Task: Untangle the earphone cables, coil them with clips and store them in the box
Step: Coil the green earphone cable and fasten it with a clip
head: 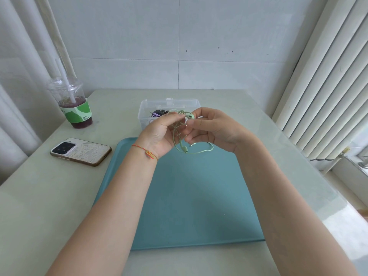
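Observation:
Both my hands hold a light green earphone cable (pixel 180 145) above the far end of the teal tray (pixel 189 206). My left hand (pixel 159 134) pinches a bunch of the cable at its fingertips. My right hand (pixel 211 128) pinches one green earbud (pixel 190 116) between thumb and forefinger. The other earbud (pixel 184 150) and the metal plug (pixel 192 145) dangle below on loose loops. Behind my hands stands the clear plastic box (pixel 147 108), open, with purple and black earphones (pixel 158 113) inside.
A phone (pixel 80 151) lies face down on the pale table left of the tray. A lidded plastic cup with a straw and purple drink (pixel 76 108) stands at the back left. Vertical blinds hang at the right; a tiled wall is behind the table.

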Demonstrator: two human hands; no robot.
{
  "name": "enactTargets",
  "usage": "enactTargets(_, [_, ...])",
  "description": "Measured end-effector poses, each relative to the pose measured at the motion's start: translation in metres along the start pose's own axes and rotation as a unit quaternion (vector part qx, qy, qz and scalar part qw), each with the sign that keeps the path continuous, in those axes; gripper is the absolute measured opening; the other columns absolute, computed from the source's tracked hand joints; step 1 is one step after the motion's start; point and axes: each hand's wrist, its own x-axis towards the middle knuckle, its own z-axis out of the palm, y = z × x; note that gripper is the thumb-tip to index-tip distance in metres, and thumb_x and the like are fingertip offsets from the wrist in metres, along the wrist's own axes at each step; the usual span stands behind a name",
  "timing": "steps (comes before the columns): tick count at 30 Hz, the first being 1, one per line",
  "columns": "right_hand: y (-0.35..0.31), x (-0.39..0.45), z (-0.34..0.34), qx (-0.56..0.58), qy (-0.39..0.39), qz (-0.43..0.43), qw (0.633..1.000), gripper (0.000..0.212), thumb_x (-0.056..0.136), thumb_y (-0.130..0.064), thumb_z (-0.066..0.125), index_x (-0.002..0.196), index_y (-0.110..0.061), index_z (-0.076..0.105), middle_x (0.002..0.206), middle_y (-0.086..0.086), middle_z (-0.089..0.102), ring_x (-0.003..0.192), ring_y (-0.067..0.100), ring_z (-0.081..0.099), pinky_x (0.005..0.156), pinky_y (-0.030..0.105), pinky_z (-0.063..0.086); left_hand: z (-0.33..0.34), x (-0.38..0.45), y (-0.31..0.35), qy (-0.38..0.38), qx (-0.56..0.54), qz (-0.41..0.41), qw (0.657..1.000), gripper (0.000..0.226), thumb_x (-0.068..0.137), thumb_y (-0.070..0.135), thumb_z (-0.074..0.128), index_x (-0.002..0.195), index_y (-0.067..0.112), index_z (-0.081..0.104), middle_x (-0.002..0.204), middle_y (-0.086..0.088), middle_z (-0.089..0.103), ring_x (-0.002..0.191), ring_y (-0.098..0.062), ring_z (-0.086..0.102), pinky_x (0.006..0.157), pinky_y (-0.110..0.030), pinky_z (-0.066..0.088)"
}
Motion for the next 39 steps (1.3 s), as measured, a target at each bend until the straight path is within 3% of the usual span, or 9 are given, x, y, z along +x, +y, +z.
enactTargets(9, [0.002, 0.002, 0.005, 0.056, 0.007, 0.012, 0.998, 0.031, 0.098, -0.027, 0.053, 0.092, 0.001, 0.063, 0.081, 0.016, 0.068, 0.066, 0.024, 0.067, 0.066, 0.031, 0.057, -0.003, 0.004, -0.003, 0.014, -0.019, -0.001, 1.0, 0.026, 0.09, 0.006, 0.055, 0.069, 0.019, 0.046, 0.065, 0.0, 0.055, 0.055, -0.016, 0.054, 0.05, -0.025, 0.046])
enactTargets(12, [0.003, 0.003, 0.006, 0.049, 0.015, 0.016, 0.999, 0.031, 0.097, -0.027, 0.054, 0.092, 0.002, 0.063, 0.079, 0.016, 0.067, 0.064, 0.024, 0.067, 0.065, 0.031, 0.057, -0.002, 0.004, -0.003, 0.024, -0.01, 0.0, 1.0, 0.022, 0.09, 0.007, 0.056, 0.072, 0.016, 0.05, 0.062, 0.0, 0.054, 0.053, -0.013, 0.052, 0.049, -0.023, 0.045])
enactTargets(14, [0.003, 0.004, 0.006, 0.042, 0.017, 0.015, 0.999, 0.028, 0.098, -0.025, 0.054, 0.093, 0.002, 0.062, 0.078, 0.016, 0.067, 0.064, 0.023, 0.067, 0.065, 0.031, 0.057, -0.001, 0.004, -0.003, 0.021, -0.004, 0.003, 1.0, 0.006, 0.09, 0.011, 0.059, 0.084, 0.01, 0.057, 0.064, -0.002, 0.055, 0.053, -0.013, 0.053, 0.049, -0.024, 0.047])
enactTargets(16, [0.002, 0.004, 0.005, 0.036, 0.02, 0.013, 0.999, 0.023, 0.098, -0.022, 0.054, 0.091, -0.001, 0.06, 0.076, 0.014, 0.066, 0.063, 0.023, 0.067, 0.064, 0.031, 0.057, 0.001, 0.002, -0.002, -0.004, 0.012, 0.003, 1.0, 0.011, 0.09, 0.016, 0.06, 0.095, 0.006, 0.057, 0.064, -0.005, 0.056, 0.053, -0.017, 0.054, 0.051, -0.025, 0.048])
enactTargets(19, [0.002, 0.004, 0.005, 0.031, 0.025, 0.012, 0.999, 0.019, 0.098, -0.019, 0.054, 0.095, 0.0, 0.059, 0.072, 0.011, 0.066, 0.062, 0.024, 0.067, 0.062, 0.03, 0.056, 0.004, 0.0, -0.001, -0.031, 0.026, 0.006, 0.999, 0.007, 0.09, 0.014, 0.057, 0.085, 0.011, 0.054, 0.06, -0.006, 0.059, 0.051, -0.018, 0.055, 0.051, -0.025, 0.049])
enactTargets(23, [0.001, 0.003, 0.005, 0.021, 0.022, 0.009, 1.0, 0.02, 0.095, -0.018, 0.058, 0.104, 0.001, 0.059, 0.074, 0.011, 0.066, 0.066, 0.024, 0.067, 0.064, 0.03, 0.056, 0.002, 0.002, -0.002, 0.007, -0.009, 0.008, 1.0, 0.022, 0.091, 0.004, 0.059, 0.076, 0.017, 0.049, 0.062, -0.003, 0.061, 0.052, -0.015, 0.057, 0.049, -0.022, 0.048])
enactTargets(26, [0.0, 0.001, 0.007, -0.006, -0.002, 0.007, 1.0, 0.018, 0.087, -0.013, 0.067, 0.098, -0.003, 0.056, 0.079, 0.011, 0.066, 0.068, 0.024, 0.066, 0.068, 0.032, 0.056, 0.0, 0.005, -0.002, 0.041, -0.032, 0.01, 0.999, 0.026, 0.09, 0.0, 0.06, 0.074, 0.017, 0.048, 0.066, 0.0, 0.064, 0.059, -0.014, 0.056, 0.052, -0.022, 0.05])
enactTargets(34, [0.002, 0.006, 0.014, -0.027, 0.079, -0.031, 0.996, 0.014, 0.091, -0.012, 0.065, 0.089, -0.001, 0.057, 0.072, 0.013, 0.065, 0.06, 0.024, 0.066, 0.062, 0.031, 0.056, 0.006, 0.003, -0.005, 0.086, -0.012, 0.047, 0.995, 0.032, 0.088, -0.007, 0.058, 0.07, 0.016, 0.043, 0.056, -0.001, 0.062, 0.05, -0.013, 0.06, 0.048, -0.021, 0.049])
enactTargets(39, [0.004, 0.006, 0.012, 0.007, 0.104, -0.011, 0.994, 0.011, 0.094, -0.009, 0.06, 0.086, -0.003, 0.054, 0.072, 0.014, 0.064, 0.058, 0.025, 0.066, 0.056, 0.029, 0.055, 0.007, 0.002, -0.006, 0.105, -0.009, 0.077, 0.991, 0.033, 0.087, -0.012, 0.057, 0.073, 0.016, 0.044, 0.075, -0.009, 0.059, 0.056, -0.016, 0.063, 0.059, -0.023, 0.054])
